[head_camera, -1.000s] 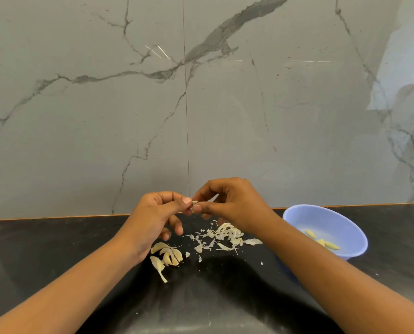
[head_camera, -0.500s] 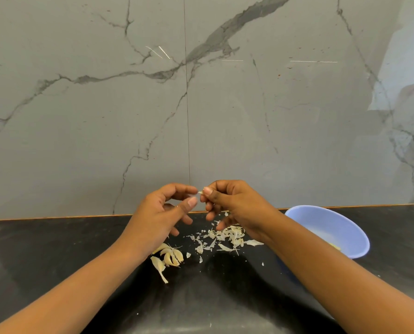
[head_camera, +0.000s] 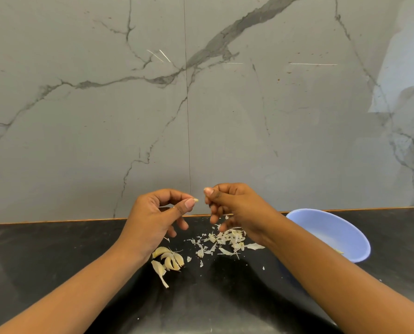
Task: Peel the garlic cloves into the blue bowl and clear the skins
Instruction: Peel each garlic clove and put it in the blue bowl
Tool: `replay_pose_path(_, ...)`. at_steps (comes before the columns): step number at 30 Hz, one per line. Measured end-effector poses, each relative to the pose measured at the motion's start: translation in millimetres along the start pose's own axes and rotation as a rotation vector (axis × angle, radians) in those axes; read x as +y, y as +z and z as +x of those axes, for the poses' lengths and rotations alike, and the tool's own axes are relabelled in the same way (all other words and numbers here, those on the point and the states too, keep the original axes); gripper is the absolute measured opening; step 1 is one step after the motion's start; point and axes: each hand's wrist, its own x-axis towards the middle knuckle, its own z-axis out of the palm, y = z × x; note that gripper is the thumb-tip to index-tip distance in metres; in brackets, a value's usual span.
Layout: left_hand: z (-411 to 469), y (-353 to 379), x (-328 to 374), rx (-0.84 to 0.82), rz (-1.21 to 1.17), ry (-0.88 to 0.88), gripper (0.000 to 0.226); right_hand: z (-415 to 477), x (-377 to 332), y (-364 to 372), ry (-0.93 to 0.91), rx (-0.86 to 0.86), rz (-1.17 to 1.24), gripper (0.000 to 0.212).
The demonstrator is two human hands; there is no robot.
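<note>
My left hand point(head_camera: 157, 215) is raised above the black counter and pinches a small garlic clove point(head_camera: 195, 200) between thumb and forefinger; only its pale tip shows. My right hand point(head_camera: 234, 206) hovers just right of it with curled fingers, a small gap between the two hands, and I cannot tell if it holds a bit of skin. Several unpeeled cloves point(head_camera: 168, 260) lie on the counter below my left hand. A scatter of papery skins point(head_camera: 225, 241) lies under my right hand. The blue bowl point(head_camera: 331, 230) stands at the right, partly hidden by my right forearm.
The black counter point(head_camera: 44, 256) runs the frame's width and ends at a grey marble wall point(head_camera: 201, 104) close behind the hands. Tiny skin flecks dot the counter near the front.
My hands were joined on the clove; they have pulled a little apart, and both have risen slightly. The clove stays in my left hand.
</note>
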Motion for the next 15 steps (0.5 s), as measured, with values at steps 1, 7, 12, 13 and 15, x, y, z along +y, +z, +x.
replay_pose_path(1, 0.5, -0.7, -0.1, 0.007, -0.004, -0.003, 0.026, -0.2, -1.7, -2.0, -0.005, 0.027, 0.01, 0.02)
replay_pose_path(7, 0.0, 0.1, -1.1, 0.005, 0.038, -0.012, 0.022, 0.3, -5.2, -7.4, -0.011, 0.027, -0.098, 0.023)
replay_pose_path(12, -2.6, 1.2, 0.8, 0.003, 0.146, 0.032, 0.012, -2.8, -4.2, -0.3, 0.049, -0.026, -0.081, 0.012)
replay_pose_path(13, -3.7, 1.8, 1.5, 0.007, 0.165, 0.046, 0.013, -3.1, -5.2, 0.4, 0.056, -0.025, -0.072, 0.009)
replay_pose_path(15, -5.4, 4.0, 2.8, 0.017, 0.18, 0.065, 0.013, -5.7, -12.8, -3.6, 0.06, -0.015, -0.067, 0.005)
